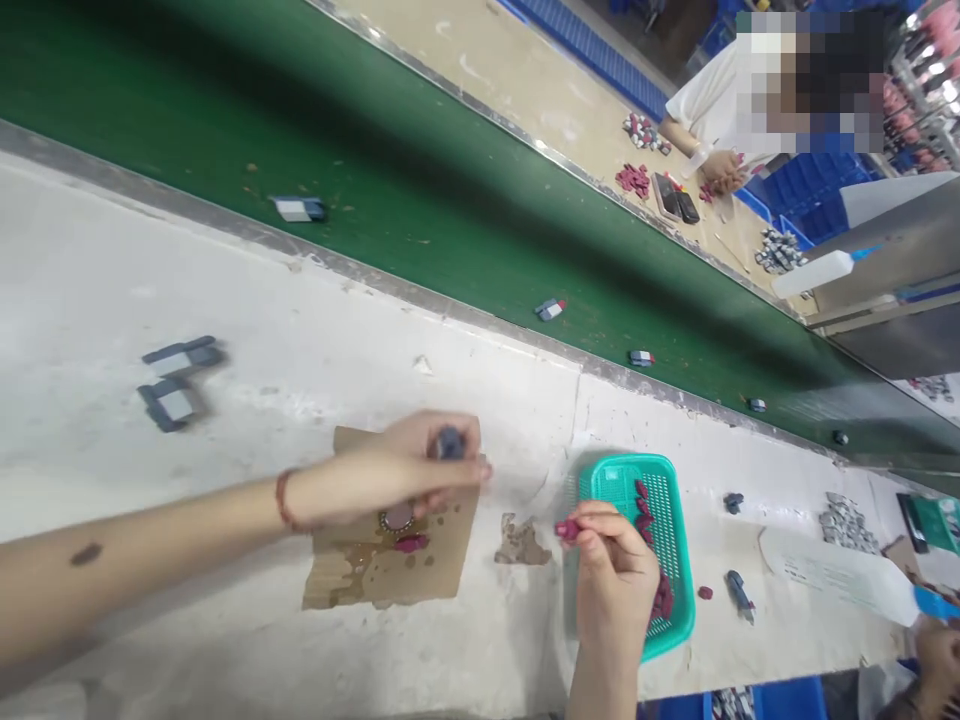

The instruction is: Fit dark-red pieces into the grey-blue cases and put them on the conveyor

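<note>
My left hand [405, 470] is closed around a small dark grey plastic part [450, 443], above a stained piece of cardboard [345, 585]. On that cardboard lie a dark red part [411, 543] and a round item with a beaded rim [397, 517], partly hidden by the hand. Between thumb and fingertips, my right hand [619, 575] pinches another small dark red part [568, 530]. It is over the left side of a green plastic basket [679, 560], where several dark red pieces [643, 510] lie, some covered by the hand.
Two grey-and-white parts [174, 400] rest on the table at left. Several similar parts [551, 310] sit along the green belt [420, 240]. A white bottle [840, 575] lies right of the basket. Across the belt, a co-worker's hands [724, 172] are above a bench.
</note>
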Tool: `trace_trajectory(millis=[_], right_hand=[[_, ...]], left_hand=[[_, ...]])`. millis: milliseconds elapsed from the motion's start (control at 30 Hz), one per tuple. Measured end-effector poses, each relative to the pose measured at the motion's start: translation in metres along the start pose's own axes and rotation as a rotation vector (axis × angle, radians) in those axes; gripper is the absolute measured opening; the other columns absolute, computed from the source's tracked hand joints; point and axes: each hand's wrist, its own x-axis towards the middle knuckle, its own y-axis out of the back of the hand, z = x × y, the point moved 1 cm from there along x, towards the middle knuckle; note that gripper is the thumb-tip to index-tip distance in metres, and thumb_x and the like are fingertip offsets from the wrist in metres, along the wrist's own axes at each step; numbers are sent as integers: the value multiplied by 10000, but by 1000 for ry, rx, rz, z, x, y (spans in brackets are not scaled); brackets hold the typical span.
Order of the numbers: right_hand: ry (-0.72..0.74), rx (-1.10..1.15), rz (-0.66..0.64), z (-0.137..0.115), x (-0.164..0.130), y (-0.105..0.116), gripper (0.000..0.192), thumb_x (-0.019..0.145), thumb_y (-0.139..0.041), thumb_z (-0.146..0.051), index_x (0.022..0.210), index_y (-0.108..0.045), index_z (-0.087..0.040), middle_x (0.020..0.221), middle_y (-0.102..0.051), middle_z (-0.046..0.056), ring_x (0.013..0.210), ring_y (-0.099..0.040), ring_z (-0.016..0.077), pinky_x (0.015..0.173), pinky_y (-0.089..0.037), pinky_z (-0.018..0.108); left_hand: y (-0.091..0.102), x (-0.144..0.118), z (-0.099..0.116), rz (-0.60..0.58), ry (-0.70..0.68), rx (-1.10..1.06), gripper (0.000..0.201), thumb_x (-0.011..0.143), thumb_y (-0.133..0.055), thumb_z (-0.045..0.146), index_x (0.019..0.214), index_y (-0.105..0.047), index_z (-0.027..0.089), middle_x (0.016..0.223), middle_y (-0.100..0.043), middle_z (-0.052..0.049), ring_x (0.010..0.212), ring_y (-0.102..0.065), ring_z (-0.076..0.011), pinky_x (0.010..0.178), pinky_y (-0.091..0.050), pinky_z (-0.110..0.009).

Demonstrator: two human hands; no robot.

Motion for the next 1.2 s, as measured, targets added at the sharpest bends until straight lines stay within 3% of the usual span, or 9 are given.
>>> trace_trajectory(millis=[133,233,400,500,667,833,933,1033,1200], right_hand=[[79,-57,-227,-11,-4,-42,111,816,-716,-149,791,-731,-256,783,-722,11,731,-678,164,619,-571,268],[216,-157,-354,-13,-6,-61,137,854,-677,-131,868,-727,-258,811,-734,18,758,-687,176,680,-588,310],[551,-413,-286,-6,-14,-77,317,888,-602,-92,1147,-674,-259,1025,-729,91,908,-703,224,745,-608,370],[661,-503,-327,-1,-20,-84,437,897,-596,-113,1310,-580,-255,1081,-719,115,958,-708,247,757,-623,372],[652,-520,-371,3,-22,-88,491,914,-568,-90,1375,-526,-252,1098,-722,111,958,-716,224,786,-626,336],[436,-387,-416,1,-13,-84,349,906,-570,-99,1187,-672,-280,986,-711,61,894,-707,191,756,-614,293],[322,-367,-422,2,-8,-82,290,896,-576,-98,1099,-707,-257,935,-693,52,847,-701,171,719,-606,260],[284,-357,-504,8,-10,-86,254,894,-582,-100,1072,-699,-239,950,-716,59,875,-707,183,770,-606,291],[435,-386,-627,19,-20,-97,213,922,-547,-110,1029,-692,-222,891,-714,71,813,-710,190,721,-619,312]], left_hand=[[-17,-19,-25,-64,108,-163,410,714,-687,558,824,-594,174,435,-430,90,371,-362,-78,375,-292,-189],[-15,-27,-32,-18,109,-236,389,698,-712,533,721,-591,165,429,-438,76,371,-353,-73,370,-280,-192],[-13,-38,-37,186,104,-411,439,658,-735,575,707,-583,166,402,-389,84,380,-273,-65,372,-231,-197],[-15,-40,-41,223,99,-479,460,631,-755,586,666,-542,180,398,-364,89,388,-246,-64,373,-198,-203],[-16,-39,-48,210,88,-417,431,651,-740,569,683,-564,177,405,-365,85,395,-245,-69,379,-202,-208],[-6,-43,-55,169,94,-306,449,709,-691,561,897,-586,167,458,-378,95,410,-300,-80,416,-268,-213],[8,-48,-55,287,45,-281,453,744,-661,508,1036,-494,203,593,-471,74,469,-395,-99,479,-359,-233],[23,-54,-52,443,-52,-186,312,803,-590,464,946,-490,206,782,-569,9,564,-477,-116,554,-418,-260],[39,-55,-51,520,-162,-51,249,774,-652,428,869,-606,202,950,-658,-66,892,-606,-231,759,-500,-324]])
